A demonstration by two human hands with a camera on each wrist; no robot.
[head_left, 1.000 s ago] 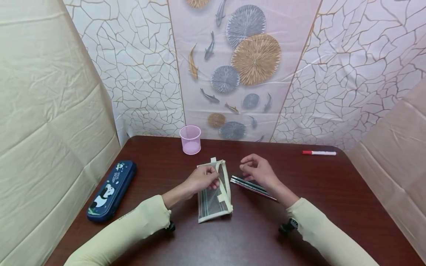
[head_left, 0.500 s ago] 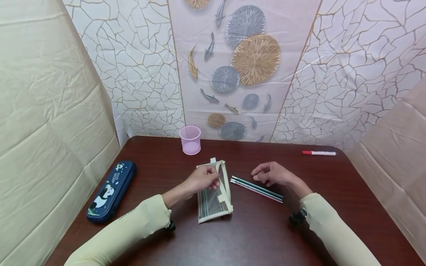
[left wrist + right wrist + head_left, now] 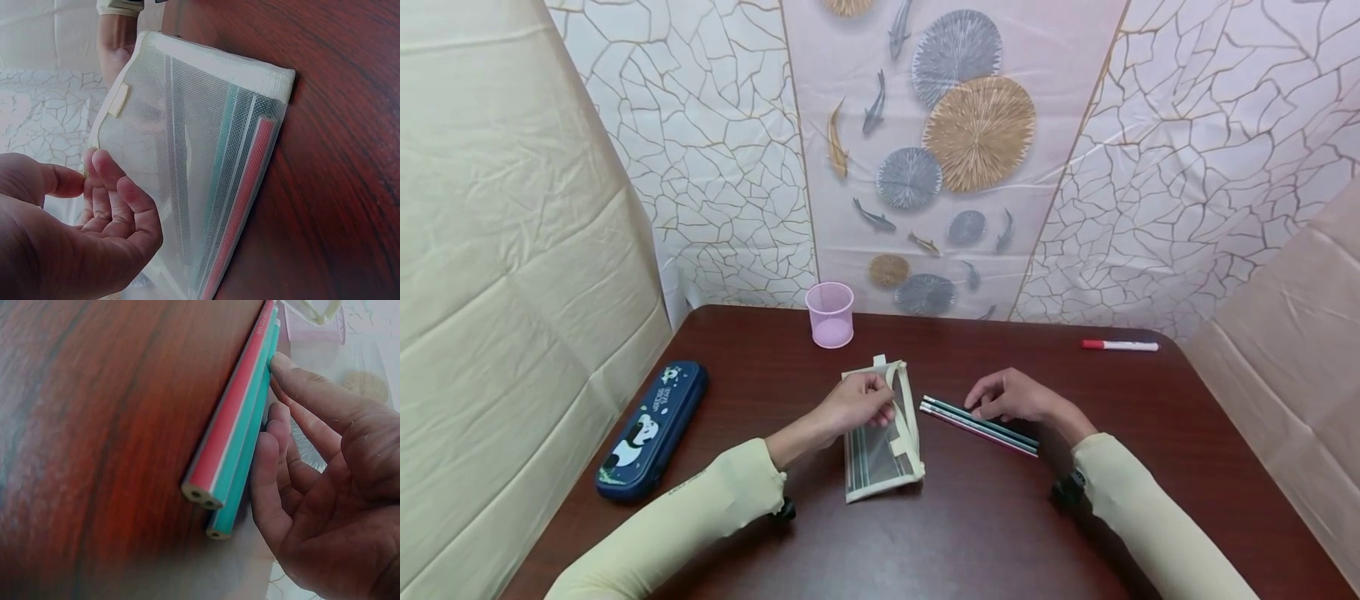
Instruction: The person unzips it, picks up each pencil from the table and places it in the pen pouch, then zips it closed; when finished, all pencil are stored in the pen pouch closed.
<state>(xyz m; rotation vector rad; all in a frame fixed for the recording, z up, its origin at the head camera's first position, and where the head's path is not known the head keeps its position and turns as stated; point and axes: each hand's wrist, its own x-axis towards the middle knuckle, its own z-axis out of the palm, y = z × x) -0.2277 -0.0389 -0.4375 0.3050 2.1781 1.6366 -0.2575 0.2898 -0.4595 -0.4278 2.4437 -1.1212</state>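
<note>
A mesh zip pencil pouch (image 3: 880, 454) with cream edging stands on the table, with pencils showing through its mesh, one of them red (image 3: 240, 206). My left hand (image 3: 857, 402) pinches the pouch's upper edge between thumb and fingers and holds its mouth apart. To the right, a red pencil (image 3: 228, 431) and two green pencils (image 3: 247, 450) lie side by side on the table. My right hand (image 3: 1011, 395) is at the far side of these pencils, thumb tip and bent fingers close against the outer green one. Whether they press on it I cannot tell.
A pink mesh pen cup (image 3: 831, 317) stands at the back of the brown table (image 3: 970, 533). On the left lies a dark blue panda pencil case (image 3: 651, 433). A red-capped marker (image 3: 1120, 345) rests near the back right edge.
My right hand moved right from above the pencils' near ends, then came down beside their middle. The left hand keeps its hold on the pouch. The pencils look unmoved.
</note>
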